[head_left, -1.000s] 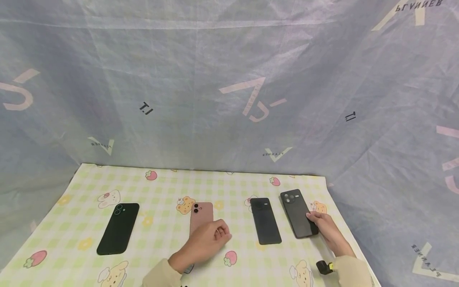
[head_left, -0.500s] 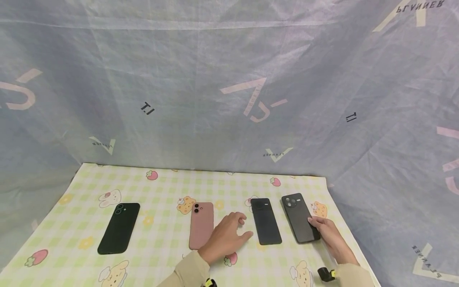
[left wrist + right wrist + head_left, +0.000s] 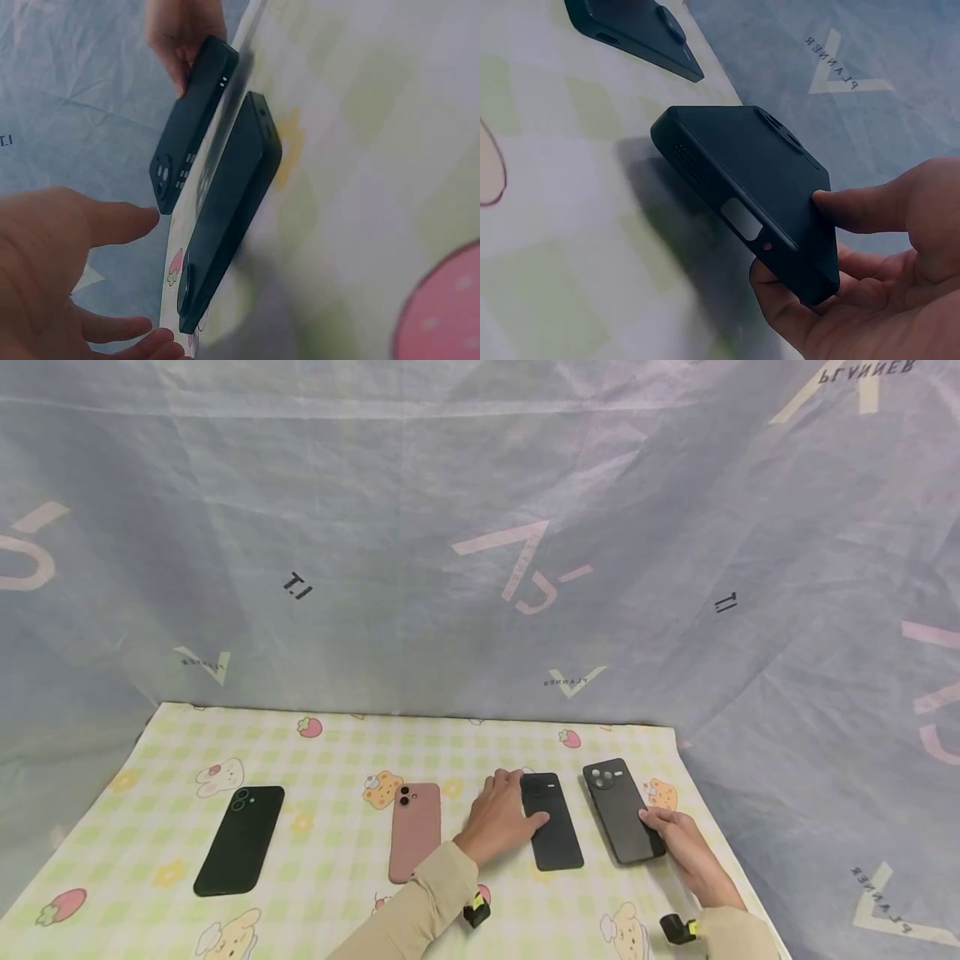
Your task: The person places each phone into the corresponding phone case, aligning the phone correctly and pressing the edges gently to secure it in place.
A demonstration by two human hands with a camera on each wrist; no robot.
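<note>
My right hand (image 3: 692,853) pinches a dark phone case (image 3: 624,814) near its lower right corner, thumb on the back and fingers underneath. Light shows through its camera cutouts, and the right wrist view has the case (image 3: 742,172) tilted above the cloth with a slot and small holes along its end. My left hand (image 3: 501,820) is over the left side of a dark phone (image 3: 557,835) lying on the cloth, its thumb overlapping the phone in the head view. Seen from the left wrist, the thumb and fingers are spread around nothing, beside the phone's (image 3: 229,202) camera end.
A pink phone (image 3: 416,835) lies by my left wrist, camera end away from me. Further left is a dark green phone (image 3: 240,843). A checked cloth (image 3: 330,860) covers the table, and a grey-blue curtain (image 3: 405,568) hangs behind and on both sides.
My left hand has moved right, from over the pink phone to the dark phone, with its fingers opening out. The right hand keeps holding the phone case in nearly the same place.
</note>
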